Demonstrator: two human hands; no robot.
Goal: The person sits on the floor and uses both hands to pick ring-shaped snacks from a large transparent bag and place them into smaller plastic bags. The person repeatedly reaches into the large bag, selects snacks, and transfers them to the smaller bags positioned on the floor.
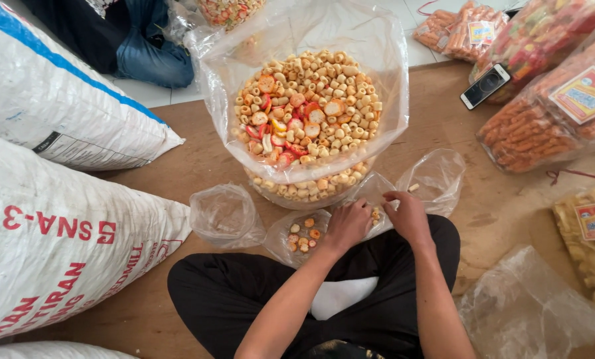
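I sit cross-legged in black trousers on a brown floor board. In front of my knees stands a large clear plastic bag full of beige ring-shaped snacks mixed with orange, red and white pieces. My left hand and my right hand are together, fingers pinched on a small clear plastic bag holding a few snack pieces. Another small clear bag with several pieces lies just left of my left hand. An empty-looking small bag lies further left.
Big white woven sacks lie at the left. Packs of orange and mixed snacks with a smartphone on them are at the right. Crumpled clear bags lie by my right knee. Another person's legs show at the top left.
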